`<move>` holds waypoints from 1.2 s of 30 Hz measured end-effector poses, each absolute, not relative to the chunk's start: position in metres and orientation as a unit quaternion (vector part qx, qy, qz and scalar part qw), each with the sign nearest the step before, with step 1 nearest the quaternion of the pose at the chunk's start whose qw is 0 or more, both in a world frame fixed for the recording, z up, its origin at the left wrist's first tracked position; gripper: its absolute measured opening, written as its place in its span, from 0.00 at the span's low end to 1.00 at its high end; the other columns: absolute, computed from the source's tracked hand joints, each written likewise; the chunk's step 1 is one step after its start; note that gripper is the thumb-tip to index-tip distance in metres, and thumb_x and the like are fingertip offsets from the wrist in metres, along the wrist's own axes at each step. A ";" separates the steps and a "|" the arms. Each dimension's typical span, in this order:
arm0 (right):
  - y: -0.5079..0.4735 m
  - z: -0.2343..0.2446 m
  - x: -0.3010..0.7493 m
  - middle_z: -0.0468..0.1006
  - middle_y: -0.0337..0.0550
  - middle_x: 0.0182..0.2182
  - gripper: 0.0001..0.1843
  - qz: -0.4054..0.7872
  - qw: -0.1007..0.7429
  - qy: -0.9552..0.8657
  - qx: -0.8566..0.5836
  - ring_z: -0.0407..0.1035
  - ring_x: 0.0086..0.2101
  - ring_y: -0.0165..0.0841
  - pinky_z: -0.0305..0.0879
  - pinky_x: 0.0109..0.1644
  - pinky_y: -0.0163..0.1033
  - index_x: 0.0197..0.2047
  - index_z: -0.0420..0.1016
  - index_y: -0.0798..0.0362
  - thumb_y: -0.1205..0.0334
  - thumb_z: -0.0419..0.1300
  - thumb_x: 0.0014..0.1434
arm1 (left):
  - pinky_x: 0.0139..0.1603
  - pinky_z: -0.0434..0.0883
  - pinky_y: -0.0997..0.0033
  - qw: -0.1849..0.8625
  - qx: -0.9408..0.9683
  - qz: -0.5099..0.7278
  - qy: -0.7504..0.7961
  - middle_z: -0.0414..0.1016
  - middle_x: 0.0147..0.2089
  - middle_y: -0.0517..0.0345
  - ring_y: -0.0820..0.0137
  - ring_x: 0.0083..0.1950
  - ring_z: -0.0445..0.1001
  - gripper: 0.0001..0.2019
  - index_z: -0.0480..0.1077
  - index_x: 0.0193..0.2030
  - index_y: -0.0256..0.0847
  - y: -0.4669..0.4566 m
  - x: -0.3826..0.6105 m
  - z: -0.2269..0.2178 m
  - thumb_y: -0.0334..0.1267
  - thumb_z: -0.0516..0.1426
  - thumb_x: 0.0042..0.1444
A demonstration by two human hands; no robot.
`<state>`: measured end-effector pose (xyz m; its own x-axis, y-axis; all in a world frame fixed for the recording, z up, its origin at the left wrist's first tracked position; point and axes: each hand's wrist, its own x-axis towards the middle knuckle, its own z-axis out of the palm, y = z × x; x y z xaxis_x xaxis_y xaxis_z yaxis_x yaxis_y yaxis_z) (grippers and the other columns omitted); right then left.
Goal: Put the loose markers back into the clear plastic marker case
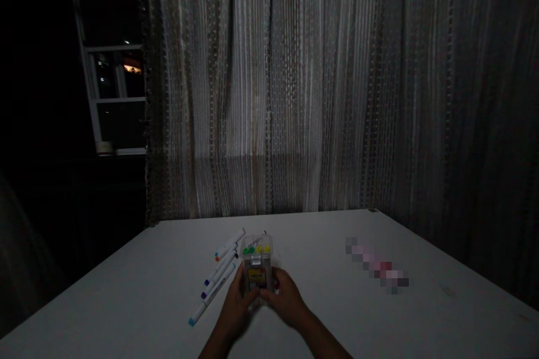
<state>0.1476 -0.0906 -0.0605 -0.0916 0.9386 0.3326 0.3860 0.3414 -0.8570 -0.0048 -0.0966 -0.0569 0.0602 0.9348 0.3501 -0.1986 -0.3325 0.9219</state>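
Note:
Both hands grip a clear plastic marker case (256, 262) near the middle of the white table. My left hand (236, 304) wraps its left side and my right hand (287, 298) its right side, with the thumbs meeting low on the front. Green and yellow marker ends (259, 249) show through the upper part of the case, and a dark label with yellow print sits on its front. Beside my left hand lie several white markers (219, 269) with coloured ends, loosely side by side and slanted. The fingers behind the case are hidden.
The white table (328, 314) reaches back to a grey woven curtain (295, 95). On the right of the table lies a pixelated pink and red thing (377, 265) that I cannot make out. A window (113, 73) stands at the dark left.

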 end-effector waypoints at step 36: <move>-0.094 -0.056 0.149 0.73 0.50 0.46 0.28 0.308 0.470 -0.670 -0.485 0.67 0.43 0.40 0.63 0.47 0.42 0.50 0.69 0.56 0.60 0.62 0.43 | 0.61 0.60 0.57 0.472 0.578 0.580 0.327 0.65 0.59 0.43 0.54 0.60 0.63 0.33 0.62 0.56 0.38 -0.096 -0.006 -0.057 0.45 0.64 0.43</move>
<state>0.1485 -0.0940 -0.0561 -0.0866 0.9396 0.3310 0.3608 0.3393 -0.8687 -0.0059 -0.0957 -0.0570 0.1133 0.9251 0.3623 -0.1696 -0.3413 0.9245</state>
